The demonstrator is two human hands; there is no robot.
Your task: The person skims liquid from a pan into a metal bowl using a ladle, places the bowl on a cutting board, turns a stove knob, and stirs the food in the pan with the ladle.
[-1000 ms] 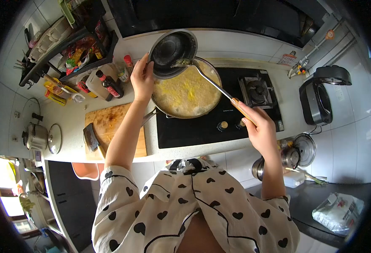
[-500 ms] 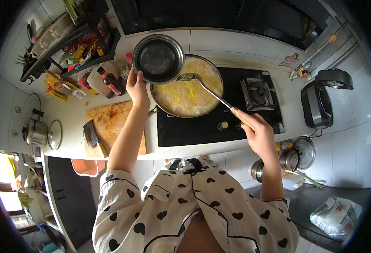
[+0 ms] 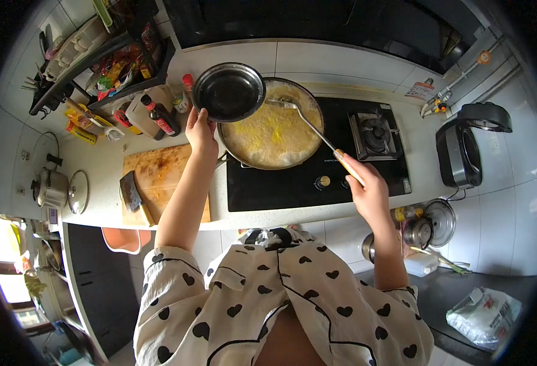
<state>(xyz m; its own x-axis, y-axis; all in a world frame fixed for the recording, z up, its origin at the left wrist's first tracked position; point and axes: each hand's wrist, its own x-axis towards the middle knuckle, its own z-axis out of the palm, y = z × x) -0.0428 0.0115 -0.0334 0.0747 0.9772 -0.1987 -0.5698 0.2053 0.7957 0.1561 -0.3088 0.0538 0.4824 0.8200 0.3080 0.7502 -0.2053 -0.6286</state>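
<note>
My left hand [image 3: 201, 130] grips the rim of a dark metal bowl [image 3: 229, 91], which is tilted so its inside faces me. The bowl hangs over the upper left edge of a wide pan [image 3: 319, 137]. Bubbling yellowish liquid with yellow streaks, perhaps egg [image 3: 274, 137], fills that pan. In my right hand [image 3: 369, 186] is the wooden handle of a metal spatula or ladle [image 3: 318, 132]; its head dips into the liquid near the bowl and is partly hidden there.
The pan stands on a black cooktop [image 3: 280, 196] beside a bare burner [image 3: 376, 134]. Left are a cutting board [image 3: 164, 180] with a cleaver [image 3: 133, 194], a sauce bottle [image 3: 160, 116] and a steel pot [image 3: 52, 188]. An open black appliance [image 3: 458, 149] stands at right.
The bowl has lowered slightly and tilted. The utensil's head has moved a little right and away from me in the pan, and my right hand has shifted slightly.
</note>
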